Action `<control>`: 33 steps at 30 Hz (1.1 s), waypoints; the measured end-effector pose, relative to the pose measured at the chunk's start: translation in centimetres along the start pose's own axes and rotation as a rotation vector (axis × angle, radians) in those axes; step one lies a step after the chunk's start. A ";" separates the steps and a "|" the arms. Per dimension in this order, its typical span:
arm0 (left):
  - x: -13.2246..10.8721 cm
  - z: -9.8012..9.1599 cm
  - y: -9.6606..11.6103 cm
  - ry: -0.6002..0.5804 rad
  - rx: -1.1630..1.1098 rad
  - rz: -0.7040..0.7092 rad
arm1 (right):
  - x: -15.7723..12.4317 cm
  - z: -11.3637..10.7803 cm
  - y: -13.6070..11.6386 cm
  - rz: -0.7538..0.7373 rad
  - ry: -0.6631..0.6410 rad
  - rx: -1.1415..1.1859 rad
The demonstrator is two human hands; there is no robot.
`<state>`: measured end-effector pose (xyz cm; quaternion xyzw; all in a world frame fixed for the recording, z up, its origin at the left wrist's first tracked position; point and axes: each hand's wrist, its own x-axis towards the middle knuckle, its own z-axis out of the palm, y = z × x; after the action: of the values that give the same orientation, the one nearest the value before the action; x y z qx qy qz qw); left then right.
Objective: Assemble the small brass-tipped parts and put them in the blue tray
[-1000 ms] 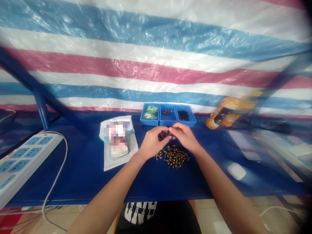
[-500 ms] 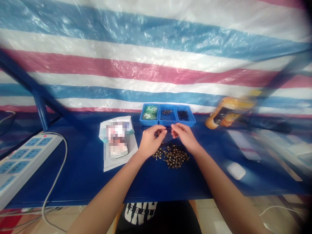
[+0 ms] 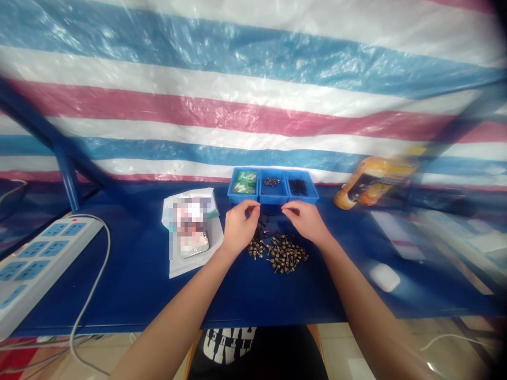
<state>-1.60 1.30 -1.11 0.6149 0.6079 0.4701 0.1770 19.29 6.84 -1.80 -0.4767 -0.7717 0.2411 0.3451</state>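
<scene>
My left hand [image 3: 242,224] is closed in a pinch just in front of the blue bins; what its fingertips hold, if anything, is too small to make out. Level with it, a short gap away, my right hand [image 3: 304,219] is pinched too, its thumb and forefinger together, and any part between them is too small to name. Below and between both hands lies a heap of small brass-coloured metal parts [image 3: 288,254]. A few darker pieces [image 3: 263,220] lie beside the left hand. Behind stand a bin with green-and-white contents [image 3: 244,182], a bin of small metal parts [image 3: 272,182] and a bin of black pieces [image 3: 298,187].
On the blue table [image 3: 253,303], a white plastic bag [image 3: 216,240] with a phone [image 3: 195,248] lies left. A power strip [image 3: 47,248] with a white cable is farther left. To the right are orange bottles [image 3: 368,179] and a white rounded case [image 3: 385,277].
My hands have moved apart, the left going left and the right slightly right. A few dark pieces beside the left hand are more exposed now.
</scene>
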 end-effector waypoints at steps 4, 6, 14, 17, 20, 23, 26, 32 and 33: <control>0.2 -0.2 -0.3 0.013 0.025 -0.043 | -0.2 0.9 -0.2 -0.016 -0.069 -0.113; 0.3 -0.2 -0.2 0.008 0.027 -0.049 | -0.2 1.1 -0.5 0.001 -0.070 -0.145; 0.1 -0.1 0.0 -0.009 0.032 -0.018 | -0.4 1.5 -1.5 0.066 0.130 -0.016; 0.1 -0.1 0.0 -0.010 0.030 -0.012 | -0.3 1.4 -1.7 0.037 0.130 0.119; 0.0 -0.1 0.1 -0.015 0.019 -0.001 | -0.4 1.4 -1.9 -0.015 0.112 0.134; 0.0 -0.1 0.1 -0.026 0.015 0.005 | -0.5 1.4 -2.0 -0.018 0.087 0.113; 0.0 0.0 0.2 -0.030 0.019 0.005 | -0.6 1.5 -2.1 -0.013 0.075 0.108; -0.1 0.1 0.2 -0.039 0.040 0.011 | -0.6 1.6 -1.9 -0.027 0.069 0.097; -0.1 0.1 0.2 -0.040 0.040 0.011 | -0.6 1.6 -1.9 -0.027 0.074 0.094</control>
<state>-1.38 1.22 -1.03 0.6309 0.6101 0.4466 0.1739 17.23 5.39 -1.70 -0.4580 -0.7527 0.2545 0.3986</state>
